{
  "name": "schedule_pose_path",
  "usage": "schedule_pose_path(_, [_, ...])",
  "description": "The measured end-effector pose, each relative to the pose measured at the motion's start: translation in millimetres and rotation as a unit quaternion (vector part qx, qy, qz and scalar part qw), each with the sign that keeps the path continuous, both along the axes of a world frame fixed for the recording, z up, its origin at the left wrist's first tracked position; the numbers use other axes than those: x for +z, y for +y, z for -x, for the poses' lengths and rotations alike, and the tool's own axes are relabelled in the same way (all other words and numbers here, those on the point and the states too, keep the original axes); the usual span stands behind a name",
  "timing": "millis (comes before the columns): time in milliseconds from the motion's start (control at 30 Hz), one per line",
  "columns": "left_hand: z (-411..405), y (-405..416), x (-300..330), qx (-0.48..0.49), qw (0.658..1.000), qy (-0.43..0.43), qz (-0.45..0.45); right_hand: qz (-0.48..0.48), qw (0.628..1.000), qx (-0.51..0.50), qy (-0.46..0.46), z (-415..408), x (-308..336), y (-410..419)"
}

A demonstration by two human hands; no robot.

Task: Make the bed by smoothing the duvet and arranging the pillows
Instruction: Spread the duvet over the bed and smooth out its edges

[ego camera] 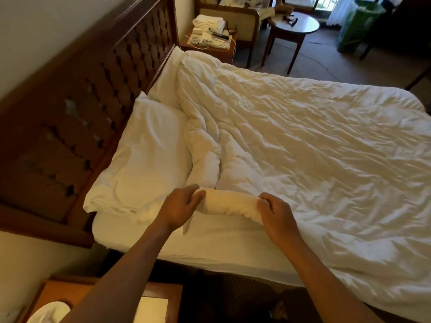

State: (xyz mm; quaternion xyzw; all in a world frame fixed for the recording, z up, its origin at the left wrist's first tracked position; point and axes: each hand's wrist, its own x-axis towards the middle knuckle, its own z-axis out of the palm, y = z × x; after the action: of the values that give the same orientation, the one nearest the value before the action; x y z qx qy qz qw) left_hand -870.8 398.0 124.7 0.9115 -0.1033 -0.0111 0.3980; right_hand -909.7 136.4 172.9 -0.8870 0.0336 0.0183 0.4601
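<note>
1. Head view, room: hotel-type bedroom with a dark carved wooden headboard (77, 108) along the left, a round wooden side table (295, 25) and a chair at the far end, and a far bedside stand (211, 41) piled with folded white linens and small items.
2. Head view, bed: the rumpled cream-white duvet (314, 148) covers most of the mattress. Its top edge is bunched in thick folds near the head end and wrinkles run all over it.
3. Head view, pillows: a plump white near pillow (144, 159) lies flat against the headboard. A second white pillow (166, 75) sits beyond it, partly under the duvet's upper edge.
4. Head view, hands: the left hand (180, 207) and right hand (277, 216) are each closed in a fist around a rolled section of the duvet's top edge, near side of the bed, just beside the near pillow.
5. Step, my read: smoothing the duvet, working the top hem. Pillows not yet arranged.
6. Next move likely calls for unrolling and pulling the edge taut toward the headboard, then flattening the bunched folds.
</note>
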Motion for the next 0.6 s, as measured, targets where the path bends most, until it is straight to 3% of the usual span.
schedule_pose_path(133, [-3,18,38,-0.017,1.000,-0.020,-0.002,0.020,0.995,0.098,0.010,3,-7,36])
schedule_pose_path(267, [9,20,41,-0.039,0.998,-0.018,-0.037,0.127,0.962,0.240,-0.024,5,-12,96])
schedule_pose_path(400, [25,29,25,0.072,0.994,-0.001,0.084,0.135,0.957,0.256,-0.018,-12,-14,115])
schedule_pose_path(500, [35,42,10,0.075,0.987,0.010,0.139,0.107,0.960,0.257,-0.006,-33,-6,107])
schedule_pose_path(600, [45,57,-23,0.105,0.994,0.031,0.031,0.061,0.970,0.234,0.013,-51,6,101])
